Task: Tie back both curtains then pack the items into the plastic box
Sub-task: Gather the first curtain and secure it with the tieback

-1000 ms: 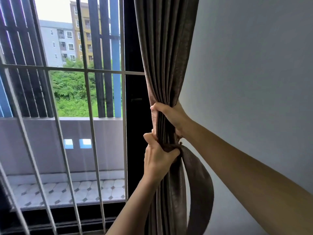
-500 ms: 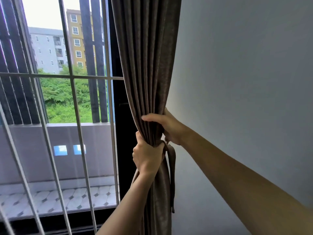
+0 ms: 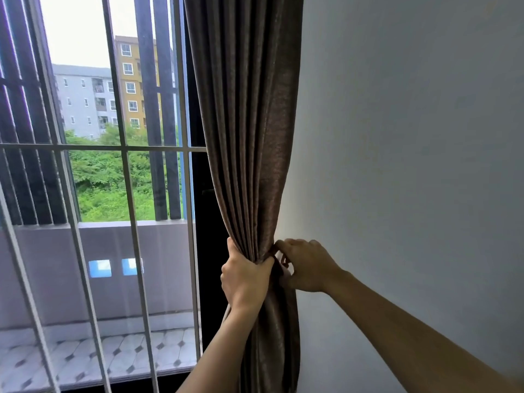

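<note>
A brown curtain (image 3: 249,137) hangs gathered in tight folds beside the white wall, at the right edge of the window. My left hand (image 3: 245,276) is clenched around the gathered folds from the window side. My right hand (image 3: 304,265) is on the wall side of the bundle, its fingers pinched on the end of the brown tie-back strap (image 3: 279,266). Only a short piece of the strap shows between my two hands; the rest is hidden behind them. The plastic box and the items are out of view.
A white wall (image 3: 411,165) fills the right half. Pale window bars (image 3: 124,194) and a dark door frame (image 3: 207,251) stand left of the curtain, with a tiled balcony (image 3: 99,361) and buildings outside.
The loose hanging loop of the strap has been drawn tight against the curtain. My right hand moved from the front of the folds to the wall side. The view shifted lower on the curtain.
</note>
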Demonstrator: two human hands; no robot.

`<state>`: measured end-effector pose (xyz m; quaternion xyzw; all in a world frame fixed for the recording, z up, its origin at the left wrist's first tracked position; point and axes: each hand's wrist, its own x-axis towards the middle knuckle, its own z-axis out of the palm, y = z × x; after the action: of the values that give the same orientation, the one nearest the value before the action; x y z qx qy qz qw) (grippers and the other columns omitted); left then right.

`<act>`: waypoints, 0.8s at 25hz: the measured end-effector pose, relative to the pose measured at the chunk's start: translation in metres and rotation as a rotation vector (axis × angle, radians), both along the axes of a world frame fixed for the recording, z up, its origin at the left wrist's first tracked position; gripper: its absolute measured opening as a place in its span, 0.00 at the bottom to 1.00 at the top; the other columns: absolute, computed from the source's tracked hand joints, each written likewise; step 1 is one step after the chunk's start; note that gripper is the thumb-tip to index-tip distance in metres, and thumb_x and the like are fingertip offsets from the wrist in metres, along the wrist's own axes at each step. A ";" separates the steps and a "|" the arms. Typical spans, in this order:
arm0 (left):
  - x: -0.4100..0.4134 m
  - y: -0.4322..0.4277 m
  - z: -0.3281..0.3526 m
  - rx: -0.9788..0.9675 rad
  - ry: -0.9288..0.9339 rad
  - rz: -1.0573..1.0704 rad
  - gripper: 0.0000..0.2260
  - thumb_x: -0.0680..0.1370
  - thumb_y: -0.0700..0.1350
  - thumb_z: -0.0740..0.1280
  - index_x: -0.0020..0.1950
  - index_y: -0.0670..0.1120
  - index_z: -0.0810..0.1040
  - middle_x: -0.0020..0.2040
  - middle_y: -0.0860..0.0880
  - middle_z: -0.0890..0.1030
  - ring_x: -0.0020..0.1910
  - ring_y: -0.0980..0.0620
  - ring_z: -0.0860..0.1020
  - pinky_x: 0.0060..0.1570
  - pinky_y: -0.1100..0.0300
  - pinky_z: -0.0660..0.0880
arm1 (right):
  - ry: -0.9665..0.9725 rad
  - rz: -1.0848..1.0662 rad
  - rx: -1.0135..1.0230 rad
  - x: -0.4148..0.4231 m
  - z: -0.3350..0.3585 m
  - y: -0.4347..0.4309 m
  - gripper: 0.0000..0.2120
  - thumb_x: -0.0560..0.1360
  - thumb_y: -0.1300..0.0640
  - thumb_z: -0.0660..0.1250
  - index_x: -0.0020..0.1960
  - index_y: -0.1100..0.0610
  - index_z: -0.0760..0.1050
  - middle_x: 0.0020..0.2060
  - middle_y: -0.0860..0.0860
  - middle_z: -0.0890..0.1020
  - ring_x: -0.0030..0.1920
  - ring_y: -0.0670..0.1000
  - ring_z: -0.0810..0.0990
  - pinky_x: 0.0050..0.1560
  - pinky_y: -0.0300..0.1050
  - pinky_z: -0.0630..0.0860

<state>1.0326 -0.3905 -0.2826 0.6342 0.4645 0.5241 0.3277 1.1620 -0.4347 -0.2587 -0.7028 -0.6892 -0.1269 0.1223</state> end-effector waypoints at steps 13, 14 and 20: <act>-0.001 -0.014 -0.005 0.012 -0.025 -0.107 0.37 0.68 0.50 0.75 0.71 0.49 0.59 0.52 0.49 0.77 0.52 0.46 0.78 0.51 0.53 0.78 | 1.150 0.079 0.142 -0.003 -0.006 0.003 0.03 0.75 0.63 0.64 0.44 0.57 0.75 0.43 0.57 0.81 0.46 0.55 0.79 0.53 0.53 0.78; -0.005 -0.014 -0.006 -0.001 -0.067 -0.179 0.35 0.67 0.49 0.75 0.69 0.51 0.61 0.50 0.52 0.77 0.50 0.50 0.78 0.49 0.55 0.77 | 1.231 0.153 0.064 -0.002 -0.006 0.000 0.07 0.74 0.66 0.63 0.50 0.58 0.75 0.48 0.60 0.80 0.50 0.56 0.79 0.57 0.56 0.76; -0.026 0.001 -0.012 -0.372 -0.682 -0.739 0.24 0.67 0.38 0.58 0.63 0.47 0.70 0.51 0.42 0.81 0.51 0.44 0.79 0.53 0.48 0.77 | 1.210 0.317 -0.205 -0.003 -0.012 -0.005 0.31 0.66 0.62 0.71 0.66 0.49 0.67 0.61 0.50 0.76 0.63 0.50 0.74 0.65 0.49 0.72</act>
<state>1.0068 -0.3898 -0.2948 0.4805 0.1624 0.4587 0.7296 1.1592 -0.4400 -0.2708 -0.5476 -0.6025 0.3794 0.4396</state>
